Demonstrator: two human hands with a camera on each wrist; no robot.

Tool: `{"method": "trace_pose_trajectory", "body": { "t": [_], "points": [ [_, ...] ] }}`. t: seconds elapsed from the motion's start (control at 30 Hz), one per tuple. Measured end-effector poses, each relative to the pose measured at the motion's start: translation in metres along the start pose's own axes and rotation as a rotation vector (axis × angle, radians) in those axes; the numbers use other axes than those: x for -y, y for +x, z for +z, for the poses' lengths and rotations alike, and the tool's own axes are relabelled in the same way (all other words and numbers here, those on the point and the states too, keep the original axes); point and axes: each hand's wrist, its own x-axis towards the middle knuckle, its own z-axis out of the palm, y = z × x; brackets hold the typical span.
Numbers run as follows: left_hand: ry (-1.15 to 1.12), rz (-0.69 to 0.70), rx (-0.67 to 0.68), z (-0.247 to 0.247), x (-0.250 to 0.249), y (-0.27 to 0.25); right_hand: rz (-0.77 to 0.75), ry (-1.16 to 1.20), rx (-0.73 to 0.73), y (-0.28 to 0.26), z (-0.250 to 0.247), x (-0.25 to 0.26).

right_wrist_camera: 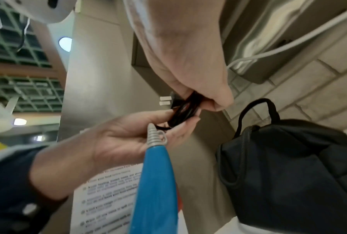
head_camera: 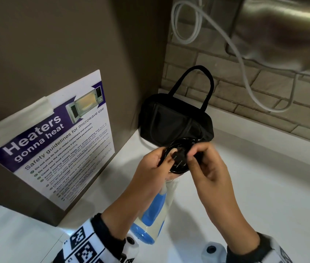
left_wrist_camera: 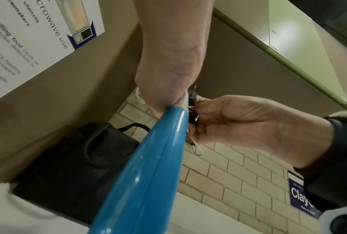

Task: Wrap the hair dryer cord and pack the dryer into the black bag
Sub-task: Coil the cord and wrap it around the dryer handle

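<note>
A coil of black cord (head_camera: 181, 147) with its two-pronged plug (head_camera: 177, 159) is held between both hands above the white counter. My left hand (head_camera: 164, 160) grips the coil's left side and my right hand (head_camera: 195, 156) pinches its right side. The blue and white hair dryer (head_camera: 157, 207) slopes down beneath the hands, its handle end up at the coil. In the right wrist view the plug's prongs (right_wrist_camera: 164, 100) stick out left of the cord (right_wrist_camera: 185, 110), above the blue handle (right_wrist_camera: 156, 182). The black bag (head_camera: 175, 118) stands just behind the hands in the corner.
A brown panel with a microwave safety poster (head_camera: 61, 141) walls off the left. Behind the bag runs a brick wall (head_camera: 254, 92) with a hanging white cable (head_camera: 245, 73) and a steel appliance (head_camera: 286, 29) above. White counter (head_camera: 273, 183) stretches to the right.
</note>
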Motion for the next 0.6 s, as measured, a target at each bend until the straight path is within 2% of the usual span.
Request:
{"method": "trace_pose_trajectory", "body": {
  "t": [0.2,0.33,0.43,0.5,0.6],
  "points": [
    [0.084,-0.049,0.123,-0.003,0.006,0.005,-0.060,-0.187,0.008,-0.003,0.004,-0.007],
    [-0.080,-0.135,0.198,-0.009,0.002,0.008,-0.146,-0.294,-0.113,0.001,0.005,-0.016],
    [-0.257,-0.191,0.207,-0.010,-0.001,0.009,-0.296,-0.513,-0.242,0.000,0.007,-0.026],
    [-0.227,-0.163,0.180,-0.009,0.002,0.010,-0.390,-0.575,-0.247,-0.005,0.011,-0.028],
    [-0.122,-0.119,0.103,-0.007,0.004,0.008,-0.456,-0.535,-0.201,-0.008,0.015,-0.026]
  ]
}}
